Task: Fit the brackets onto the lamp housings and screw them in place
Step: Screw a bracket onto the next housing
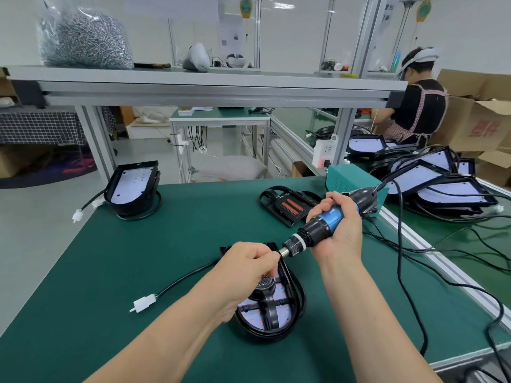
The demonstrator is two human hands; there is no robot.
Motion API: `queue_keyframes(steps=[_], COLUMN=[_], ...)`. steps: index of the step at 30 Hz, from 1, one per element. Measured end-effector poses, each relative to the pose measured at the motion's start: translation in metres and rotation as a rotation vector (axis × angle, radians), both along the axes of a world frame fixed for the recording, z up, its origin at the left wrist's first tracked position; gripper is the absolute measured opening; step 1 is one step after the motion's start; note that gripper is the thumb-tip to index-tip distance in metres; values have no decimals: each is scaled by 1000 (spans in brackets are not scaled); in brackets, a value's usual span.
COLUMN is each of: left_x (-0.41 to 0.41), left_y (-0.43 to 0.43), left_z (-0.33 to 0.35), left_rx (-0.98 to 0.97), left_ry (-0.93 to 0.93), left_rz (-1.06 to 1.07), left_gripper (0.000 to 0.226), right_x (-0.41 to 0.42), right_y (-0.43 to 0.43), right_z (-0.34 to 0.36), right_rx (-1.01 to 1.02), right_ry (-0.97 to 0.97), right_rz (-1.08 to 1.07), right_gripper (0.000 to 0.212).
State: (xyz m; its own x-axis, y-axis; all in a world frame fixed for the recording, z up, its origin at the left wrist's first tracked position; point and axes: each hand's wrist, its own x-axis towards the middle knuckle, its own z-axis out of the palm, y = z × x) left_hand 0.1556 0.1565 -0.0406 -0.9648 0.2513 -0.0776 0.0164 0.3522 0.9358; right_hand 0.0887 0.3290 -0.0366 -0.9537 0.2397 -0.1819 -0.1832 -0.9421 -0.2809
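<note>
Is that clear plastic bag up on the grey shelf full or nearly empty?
Full. The clear plastic bag bulges with small grey metal screws, heaped high on the grey shelf.

Green-topped bench [110,258], aluminium shelf [221,89], pale floor [36,217], perhaps concrete.

L hand [249,262], R hand [338,230]: both curled
</note>
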Motion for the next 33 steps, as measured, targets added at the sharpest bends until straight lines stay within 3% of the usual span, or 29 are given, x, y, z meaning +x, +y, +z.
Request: queue_keyframes(steps=[5, 12, 19, 29, 33], left_x=[6, 8, 4, 3, 6], left_y=[7, 8, 1, -7, -5], left_z=[-5, -9, -1, 1, -3], left_rx=[-26, -28, 38, 143, 45], left_ry=[97, 44, -126, -141, 16], left_rz=[3, -52, -157, -112, -63], left_gripper=[36, 36, 41, 33, 35], right_x=[1, 5, 2, 5, 5], right_y=[2, 5, 13, 9, 7], right_z=[5, 0, 4, 13, 15], right_rx=[61, 65, 113, 148, 195], right_ry=[-21, -67, -120, -83, -89], right_rz=[9, 46, 83, 25, 3], right_gripper=[14, 15, 18, 17, 16])
